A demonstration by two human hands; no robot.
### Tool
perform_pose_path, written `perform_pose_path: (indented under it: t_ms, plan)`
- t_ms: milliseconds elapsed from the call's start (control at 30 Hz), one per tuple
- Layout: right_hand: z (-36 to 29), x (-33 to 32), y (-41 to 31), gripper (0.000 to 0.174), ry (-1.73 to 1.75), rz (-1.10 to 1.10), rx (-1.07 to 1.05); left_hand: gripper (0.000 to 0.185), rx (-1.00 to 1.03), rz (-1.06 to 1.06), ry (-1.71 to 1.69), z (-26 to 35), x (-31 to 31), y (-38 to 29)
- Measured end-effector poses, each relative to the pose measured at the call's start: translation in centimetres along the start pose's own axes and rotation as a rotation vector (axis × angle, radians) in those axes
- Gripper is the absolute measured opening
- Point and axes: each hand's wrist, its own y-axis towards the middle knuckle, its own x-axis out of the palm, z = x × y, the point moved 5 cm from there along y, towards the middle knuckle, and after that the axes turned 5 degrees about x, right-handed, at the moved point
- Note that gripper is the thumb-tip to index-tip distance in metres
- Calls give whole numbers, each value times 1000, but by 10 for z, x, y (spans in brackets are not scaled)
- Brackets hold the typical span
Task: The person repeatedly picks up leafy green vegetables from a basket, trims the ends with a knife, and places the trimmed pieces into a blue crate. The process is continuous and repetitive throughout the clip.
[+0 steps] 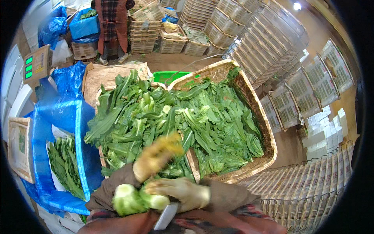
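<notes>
My left hand, in a stained yellowish glove, is blurred above the near edge of the left pile of leafy greens. Whether it holds anything is unclear. Close to my body, my gloved right hand is closed, with a knife blade projecting below it; the handle is hidden. Against its fingertips lies a pale green stalk with a cut end. A thicker green head with a pale cut base sits beside it, near my left sleeve. More greens fill the right plastic crate.
A blue-lined container with long leaves stands at left, below a digital scale. Stacked plastic crates rise at back right; more crates are at lower right. Another person stands at the back. White blocks lie on the right.
</notes>
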Motion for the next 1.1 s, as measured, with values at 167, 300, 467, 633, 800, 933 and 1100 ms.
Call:
perform_pose_path:
  t_ms: [167, 300, 467, 633, 800, 933, 1100]
  plan:
    - [110, -57, -38, 73, 455, 129, 427, 122, -96, -300, -327, -37, 30, 19]
    - [197, -141, -63, 53, -884, 363, 804, 68, -106, 77, -28, -55, 3, 6]
    - [193, -121, -61, 54, 730, 594, 705, 63, -114, 186, 7, -43, -6, -7]
    - [170, -95, -59, 60, 1000, 406, 657, 64, -514, -303, -510, -45, 21, -34]
    - [209, -56, -81, 50, -270, 184, 1102, 66, -600, -482, -436, -23, 14, -59]
    - [213, -14, -117, 62, 325, 477, 1040, 55, -605, -350, -58, 18, -26, -58]
    - [244, -54, -122, 96, -313, 725, 965, 60, -470, -526, -254, 17, -15, -65]
